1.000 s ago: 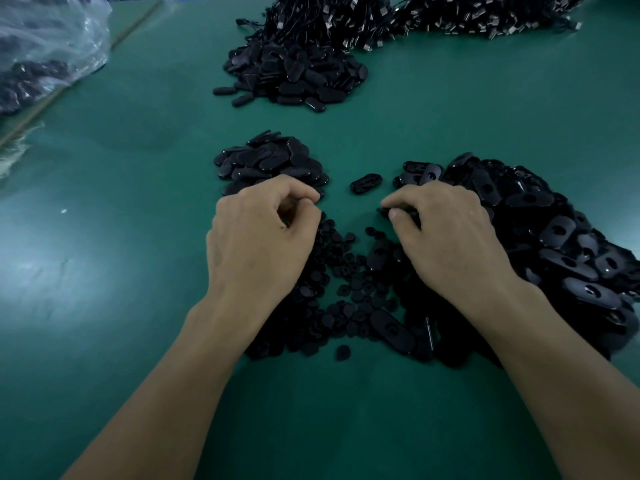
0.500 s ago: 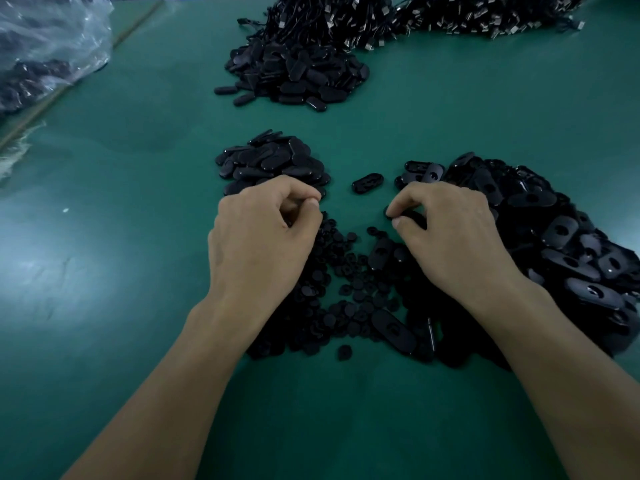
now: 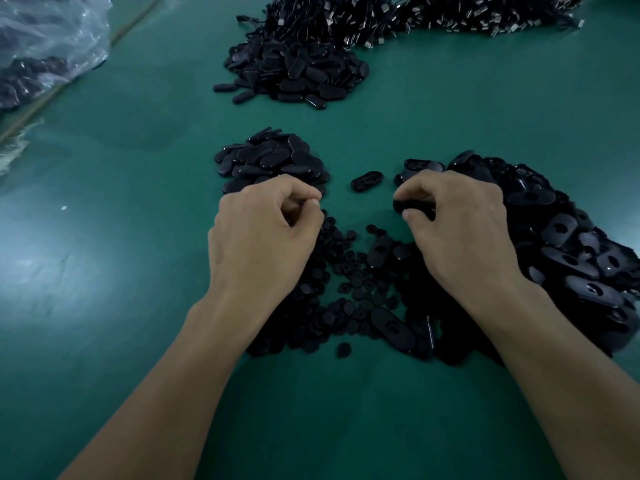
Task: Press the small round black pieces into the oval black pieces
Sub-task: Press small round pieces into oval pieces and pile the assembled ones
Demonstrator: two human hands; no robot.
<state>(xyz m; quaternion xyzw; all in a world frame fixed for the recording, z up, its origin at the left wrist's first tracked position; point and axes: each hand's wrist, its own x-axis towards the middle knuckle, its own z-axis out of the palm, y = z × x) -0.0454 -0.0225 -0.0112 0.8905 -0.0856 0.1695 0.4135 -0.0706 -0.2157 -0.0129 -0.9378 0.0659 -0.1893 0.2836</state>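
Right hand [image 3: 457,233]: I am pinching one oval piece [image 3: 412,206] between thumb and fingertips, its long axis running left to right.
Left hand [image 3: 263,244]: I am curling my fingers, thumb pressing the forefinger tip. I cannot tell whether a round piece is sitting in that pinch.
Relation: the oval piece is lying straight right of my left pinch, across an open gap.
Round pieces [image 3: 349,282]: spreading between my wrists, nearer the left hand.
Oval stock [image 3: 571,247]: heaping toward the surface's right edge.
Around: a lone oval [image 3: 367,180] lying beyond the gap, a near pile [image 3: 273,161] beyond my left hand, cables [image 3: 433,12] along the far edge, a plastic bag [image 3: 48,46] at the far left corner.
In the way: nothing, I am judging.
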